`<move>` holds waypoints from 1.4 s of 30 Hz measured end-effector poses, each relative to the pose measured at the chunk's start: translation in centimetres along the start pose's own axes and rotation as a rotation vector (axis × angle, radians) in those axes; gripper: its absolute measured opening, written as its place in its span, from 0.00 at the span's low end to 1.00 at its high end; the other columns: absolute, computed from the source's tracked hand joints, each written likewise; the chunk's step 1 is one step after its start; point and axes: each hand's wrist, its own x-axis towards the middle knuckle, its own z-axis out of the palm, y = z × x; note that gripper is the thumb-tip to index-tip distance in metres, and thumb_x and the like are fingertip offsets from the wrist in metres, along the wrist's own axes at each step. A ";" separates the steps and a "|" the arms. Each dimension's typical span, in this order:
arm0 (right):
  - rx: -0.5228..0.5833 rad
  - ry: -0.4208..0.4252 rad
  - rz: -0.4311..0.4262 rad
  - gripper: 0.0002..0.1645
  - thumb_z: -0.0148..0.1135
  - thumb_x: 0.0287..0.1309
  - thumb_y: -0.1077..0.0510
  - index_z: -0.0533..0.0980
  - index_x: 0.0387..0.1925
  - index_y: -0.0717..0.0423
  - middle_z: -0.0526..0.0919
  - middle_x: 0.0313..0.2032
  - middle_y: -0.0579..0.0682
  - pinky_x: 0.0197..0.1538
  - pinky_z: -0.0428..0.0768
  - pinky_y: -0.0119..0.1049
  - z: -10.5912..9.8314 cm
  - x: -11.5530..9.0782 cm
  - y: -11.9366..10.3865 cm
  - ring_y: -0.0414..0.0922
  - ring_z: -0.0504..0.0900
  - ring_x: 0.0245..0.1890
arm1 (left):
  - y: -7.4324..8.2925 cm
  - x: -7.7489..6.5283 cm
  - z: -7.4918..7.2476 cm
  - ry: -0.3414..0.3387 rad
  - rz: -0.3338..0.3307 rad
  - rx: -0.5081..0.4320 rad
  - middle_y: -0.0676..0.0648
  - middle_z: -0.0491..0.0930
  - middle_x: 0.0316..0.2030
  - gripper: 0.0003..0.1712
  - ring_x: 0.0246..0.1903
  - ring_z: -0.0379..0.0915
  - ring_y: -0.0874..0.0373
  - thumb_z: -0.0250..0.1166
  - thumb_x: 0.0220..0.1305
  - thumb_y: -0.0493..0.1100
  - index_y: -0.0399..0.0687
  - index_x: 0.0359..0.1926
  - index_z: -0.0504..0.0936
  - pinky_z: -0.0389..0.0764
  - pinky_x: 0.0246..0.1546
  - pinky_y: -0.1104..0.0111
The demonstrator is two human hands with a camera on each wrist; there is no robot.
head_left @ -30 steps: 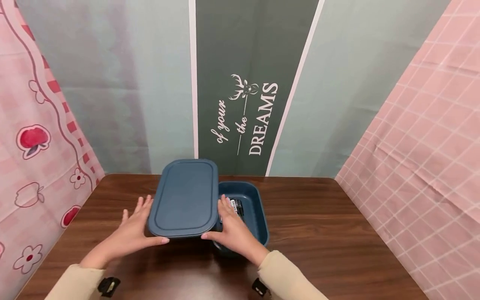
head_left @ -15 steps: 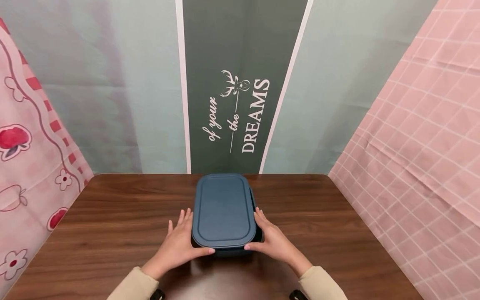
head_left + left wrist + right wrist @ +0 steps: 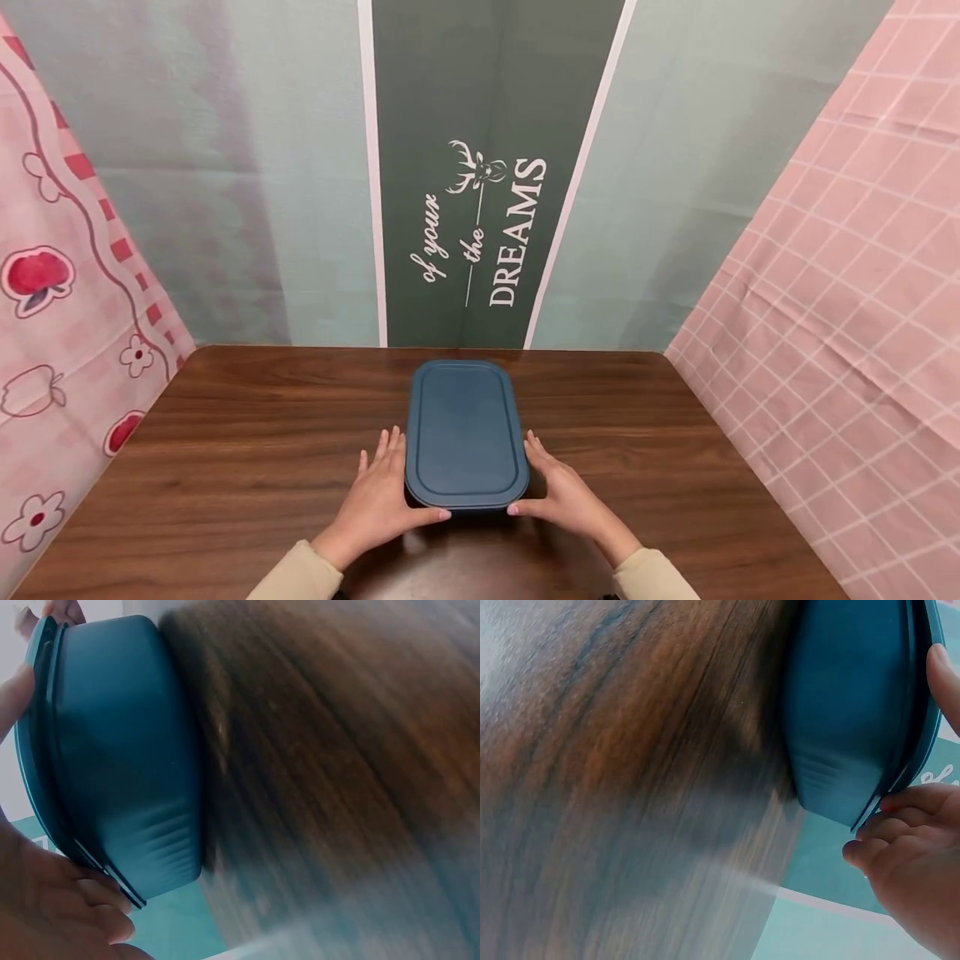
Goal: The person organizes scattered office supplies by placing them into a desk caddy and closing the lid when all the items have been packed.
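Observation:
A dark blue rectangular lid lies on top of a matching food container standing on the table. My left hand grips the lid's near left corner, thumb on the front rim and fingers along the left side. On the opposite corner, my right hand holds the rim in the same way. Both wrist views show a narrow dark line between lid rim and container wall; whether the lid is pressed fully down I cannot tell. The inside of the container is hidden under the lid.
The dark wood-grain table ends at a patterned grey-green curtain at the back. Pink cloths hang at the left side and the right side.
Both hands have carried the lid from the left of the container rightward and down onto it. The packaged contents seen in the container a second ago are now covered.

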 end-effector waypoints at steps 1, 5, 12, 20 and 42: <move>-0.001 -0.001 -0.002 0.60 0.72 0.44 0.41 0.55 0.67 0.72 0.49 0.70 0.66 0.60 0.63 0.58 0.0 0.0 0.1 0.61 0.55 0.67 | 0.0 0.0 0.1 -0.001 -0.004 0.005 0.27 0.52 0.67 0.70 0.69 0.42 0.36 0.72 0.36 0.70 0.24 0.67 0.55 0.46 0.62 0.38; 0.003 0.001 -0.001 0.60 0.73 0.44 0.42 0.55 0.68 0.72 0.49 0.70 0.65 0.60 0.62 0.58 0.1 0.2 0.4 0.60 0.54 0.68 | 0.0 0.1 0.3 -0.005 -0.010 0.007 0.27 0.52 0.67 0.71 0.69 0.42 0.36 0.72 0.36 0.71 0.24 0.67 0.54 0.46 0.62 0.38; -0.005 0.000 0.002 0.60 0.73 0.43 0.42 0.55 0.68 0.71 0.50 0.69 0.65 0.61 0.62 0.58 0.0 0.3 0.8 0.60 0.54 0.68 | 0.2 0.4 0.4 -0.011 -0.011 0.018 0.27 0.53 0.67 0.71 0.69 0.42 0.36 0.72 0.36 0.71 0.23 0.67 0.55 0.47 0.62 0.38; -0.021 -0.005 -0.016 0.60 0.73 0.43 0.42 0.55 0.68 0.71 0.51 0.69 0.67 0.61 0.61 0.58 -0.1 0.6 0.8 0.60 0.53 0.68 | 0.1 0.4 0.4 -0.002 -0.002 0.031 0.26 0.54 0.66 0.70 0.69 0.43 0.36 0.72 0.36 0.71 0.22 0.66 0.55 0.49 0.63 0.40; -0.376 0.004 -0.132 0.39 0.43 0.70 0.43 0.51 0.71 0.64 0.48 0.72 0.57 0.69 0.48 0.51 -1.7 9.1 1.7 0.51 0.44 0.72 | -3.3 7.7 -1.0 0.001 0.188 0.164 0.35 0.45 0.71 0.39 0.71 0.38 0.41 0.46 0.73 0.54 0.29 0.70 0.51 0.45 0.65 0.44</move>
